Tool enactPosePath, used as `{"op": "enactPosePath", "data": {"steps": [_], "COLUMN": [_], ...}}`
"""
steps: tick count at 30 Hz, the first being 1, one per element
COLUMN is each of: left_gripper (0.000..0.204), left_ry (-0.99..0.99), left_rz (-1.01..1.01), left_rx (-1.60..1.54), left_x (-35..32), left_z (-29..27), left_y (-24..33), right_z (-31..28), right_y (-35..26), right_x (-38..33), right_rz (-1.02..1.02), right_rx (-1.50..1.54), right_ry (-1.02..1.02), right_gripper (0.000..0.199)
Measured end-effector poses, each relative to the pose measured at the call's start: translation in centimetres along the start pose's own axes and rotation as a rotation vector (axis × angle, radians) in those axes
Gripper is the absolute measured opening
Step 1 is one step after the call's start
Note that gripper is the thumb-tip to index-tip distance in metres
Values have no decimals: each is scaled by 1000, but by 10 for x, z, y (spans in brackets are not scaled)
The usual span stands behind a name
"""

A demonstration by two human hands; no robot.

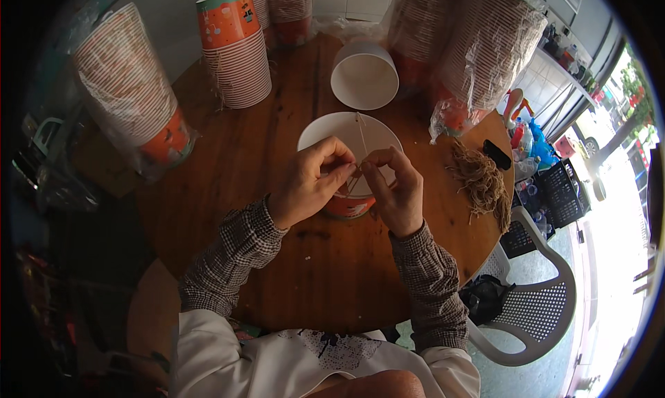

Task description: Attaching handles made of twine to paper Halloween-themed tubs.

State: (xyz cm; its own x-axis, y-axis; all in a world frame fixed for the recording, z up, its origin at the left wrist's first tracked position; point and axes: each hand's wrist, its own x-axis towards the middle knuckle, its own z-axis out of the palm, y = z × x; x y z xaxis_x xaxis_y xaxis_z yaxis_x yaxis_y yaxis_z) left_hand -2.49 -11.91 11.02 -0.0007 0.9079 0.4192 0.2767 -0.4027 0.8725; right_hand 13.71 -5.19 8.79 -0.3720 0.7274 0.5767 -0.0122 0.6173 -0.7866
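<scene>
A paper bucket (318, 129) with a white inside and an orange printed outside stands upright on the round wooden table (305, 273). A thin tan string (362, 131) runs from its far rim toward me. Over the bucket's near side, my left hand (305, 183) is closed, thumb and forefinger pinching the string. Close beside it, my right hand (400, 190) also pinches the string, fingertips almost meeting the left ones. The exact shape of the string between the fingertips is too small to make out. Behind stands another white paper bucket (365, 76), its opening tilted toward me.
A bundle of tan strings (480, 176) lies to the right, beside a black object (497, 154). Tall bucket stacks (239, 69) ring the table's back; plastic-wrapped ones stand at left (128, 79) and right (485, 45). A white plastic chair (547, 308) stands at lower right.
</scene>
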Motion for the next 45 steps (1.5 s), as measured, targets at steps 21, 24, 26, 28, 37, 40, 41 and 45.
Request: {"op": "enactPosePath", "data": {"steps": [21,24,26,28,37,40,41,45], "left_gripper": [12,13,12,11,11,12,13,14], "left_ry": [-87,-56,-59,-55,-26,-1,14,-64], "left_rz": [-256,-269,-271,-266,-186,-202,-214,-250], "left_rx": [-239,-305,-270,-263,-214,-244,-270,-233], "left_x": [1,1,1,1,0,-1,-1,-1], "left_z": [-5,-6,-7,-6,0,-2,-1,-4], "left_y": [3,2,2,3,1,3,4,0], "right_z": [3,4,5,5,8,12,11,9], "right_y": [1,-1,-3,-2,0,-1,-1,-2], "right_x": [0,-1,-2,-2,-5,-4,-4,-5], "right_rz": [-417,-457,-487,-489,-499,-504,-502,-495], "right_rx": [-362,-393,-427,-421,-416,-395,-384,-382], "right_ry": [136,139,143,142,143,142,147,157], "right_gripper": [15,17,19,20,21,21,22,22]}}
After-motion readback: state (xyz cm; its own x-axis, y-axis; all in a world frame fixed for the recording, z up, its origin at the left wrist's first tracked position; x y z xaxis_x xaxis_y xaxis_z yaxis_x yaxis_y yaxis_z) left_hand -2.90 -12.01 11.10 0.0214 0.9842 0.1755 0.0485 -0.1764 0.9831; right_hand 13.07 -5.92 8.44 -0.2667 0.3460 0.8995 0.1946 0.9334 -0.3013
